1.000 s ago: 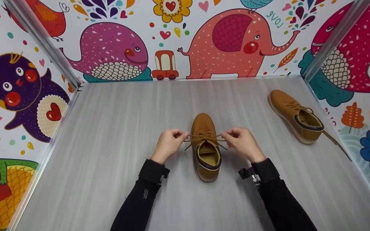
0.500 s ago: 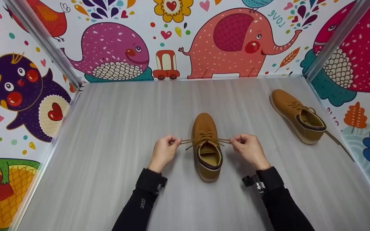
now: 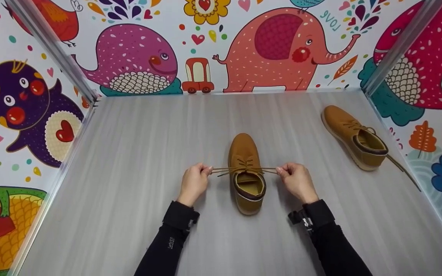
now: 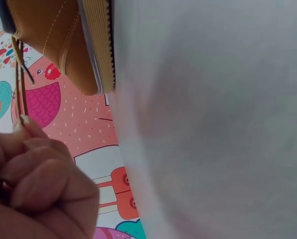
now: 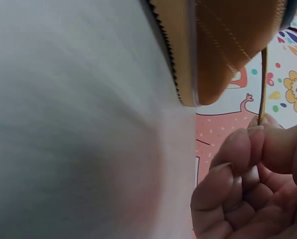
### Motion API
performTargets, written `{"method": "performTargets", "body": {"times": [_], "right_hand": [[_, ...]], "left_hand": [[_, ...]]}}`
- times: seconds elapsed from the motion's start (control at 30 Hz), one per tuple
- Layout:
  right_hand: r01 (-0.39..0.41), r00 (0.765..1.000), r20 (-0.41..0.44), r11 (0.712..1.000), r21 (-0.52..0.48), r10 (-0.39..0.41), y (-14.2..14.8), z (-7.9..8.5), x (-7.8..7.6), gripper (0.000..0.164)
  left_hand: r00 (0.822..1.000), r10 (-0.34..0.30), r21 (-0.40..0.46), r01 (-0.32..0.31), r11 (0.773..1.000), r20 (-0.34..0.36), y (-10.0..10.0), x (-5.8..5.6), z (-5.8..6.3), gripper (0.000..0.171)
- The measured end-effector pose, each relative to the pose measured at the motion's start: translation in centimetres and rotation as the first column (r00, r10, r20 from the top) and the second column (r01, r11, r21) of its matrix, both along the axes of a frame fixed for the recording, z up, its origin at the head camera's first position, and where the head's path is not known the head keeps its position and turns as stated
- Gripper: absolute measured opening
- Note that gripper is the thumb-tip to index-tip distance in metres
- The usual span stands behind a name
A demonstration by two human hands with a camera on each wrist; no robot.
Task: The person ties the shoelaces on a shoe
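A tan ankle shoe (image 3: pixel 245 147) stands in the middle of the grey surface, its toe pointing away from me. To its left, my left hand (image 3: pixel 194 183) pinches a loop of shoelace (image 3: pixel 221 169) between thumb and forefinger. My right hand (image 3: pixel 297 181) pinches lace on the other side, and both sides stretch taut and level across the shoe's opening. In the left wrist view two strands of lace (image 4: pixel 23 94) run from the shoe to my fingertips, with a loose lace end (image 4: pixel 29 74) beside them. The right wrist view shows lace (image 5: pixel 263 89) reaching my thumb and finger.
A second tan shoe (image 3: pixel 353 136) stands at the far right, a long loose lace (image 3: pixel 403 172) trailing from it toward the right edge. Walls printed with cartoon animals (image 3: pixel 274 57) enclose the grey surface (image 3: pixel 136 153) at the back and both sides.
Both hands have moved apart, left and right, and slightly toward me. The lace between them has drawn out longer and tauter. Both shoes stay in place.
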State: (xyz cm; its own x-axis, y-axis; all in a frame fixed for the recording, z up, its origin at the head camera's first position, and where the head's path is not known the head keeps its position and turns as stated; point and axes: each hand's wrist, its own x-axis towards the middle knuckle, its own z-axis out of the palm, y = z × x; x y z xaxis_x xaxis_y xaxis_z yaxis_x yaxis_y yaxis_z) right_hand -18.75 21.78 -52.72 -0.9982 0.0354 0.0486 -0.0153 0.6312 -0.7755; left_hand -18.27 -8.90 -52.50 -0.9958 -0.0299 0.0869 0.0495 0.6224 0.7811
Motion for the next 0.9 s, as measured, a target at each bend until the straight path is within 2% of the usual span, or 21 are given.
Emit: {"method": "performTargets", "body": {"times": [0.1,0.17,0.33,0.5,0.7,0.9], "right_hand": [[-0.007,1.0,-0.001,1.0,-0.02,0.007,0.0,-0.1,0.0,0.024],[-0.029,0.999,0.028,0.998,-0.054,0.03,0.1,0.0,0.0,0.023],[-0.085,0.987,0.119,0.981,-0.176,0.106,0.4,0.4,0.2,0.023],[-0.059,0.988,0.13,0.975,-0.214,0.088,0.3,0.6,0.2,0.026],[-0.058,0.985,0.147,0.975,-0.213,0.091,0.0,0.2,0.3,0.023],[-0.071,0.987,0.126,0.981,-0.183,0.095,-0.2,0.2,0.9,0.023]], "left_hand": [[1.0,0.007,0.01,-0.007,1.0,0.008,-0.1,0.1,0.0,0.021],[1.0,-0.003,0.017,0.003,1.0,0.023,-0.1,0.1,0.0,0.022],[0.991,-0.064,0.063,0.057,0.996,0.116,0.0,0.2,0.3,0.02],[0.977,-0.099,0.094,0.083,0.992,0.188,0.4,0.3,0.5,0.019],[0.977,-0.104,0.05,0.096,0.994,0.188,0.9,0.4,0.3,0.021],[0.986,-0.082,0.004,0.083,0.997,0.144,1.0,0.9,0.2,0.025]]}}
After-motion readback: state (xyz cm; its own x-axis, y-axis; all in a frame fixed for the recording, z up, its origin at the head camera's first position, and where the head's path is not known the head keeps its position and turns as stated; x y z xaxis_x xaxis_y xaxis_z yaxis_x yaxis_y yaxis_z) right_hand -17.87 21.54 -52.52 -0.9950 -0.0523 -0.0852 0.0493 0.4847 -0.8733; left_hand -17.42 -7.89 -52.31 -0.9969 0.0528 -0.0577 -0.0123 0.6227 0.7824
